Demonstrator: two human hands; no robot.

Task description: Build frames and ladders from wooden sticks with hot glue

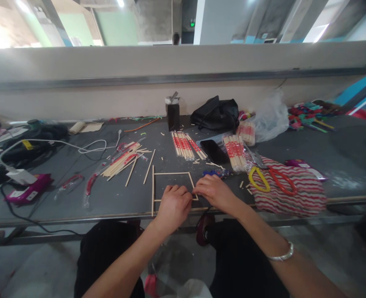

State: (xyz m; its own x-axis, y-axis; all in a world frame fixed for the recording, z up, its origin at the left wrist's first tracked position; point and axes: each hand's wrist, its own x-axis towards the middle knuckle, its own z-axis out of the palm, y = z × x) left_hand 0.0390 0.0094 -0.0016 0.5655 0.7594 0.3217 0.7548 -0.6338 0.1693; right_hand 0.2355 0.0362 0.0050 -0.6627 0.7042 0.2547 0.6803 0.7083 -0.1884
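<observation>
Thin wooden chopsticks form a four-sided frame [172,174] flat on the table near its front edge, its left stick running past both corners. My left hand [175,205] rests over the lower side of this frame, fingers curled together; whatever they hold is hidden. At the frame's right side, my right hand [217,192] has its thumb and fingers pinched on the chopstick there, close to the lower right corner. The two hands' fingertips almost meet. Left of the frame lie a single chopstick [149,167] and a loose pile of chopsticks [121,164].
Packs of chopsticks [183,145] lie behind the frame, near a black phone [214,152]. To the right, scissors [282,181] with yellow and red handles lie on a striped cloth [294,200]. A dark bottle [172,116] and black bag [217,114] stand behind. White cables [55,141] cross the left.
</observation>
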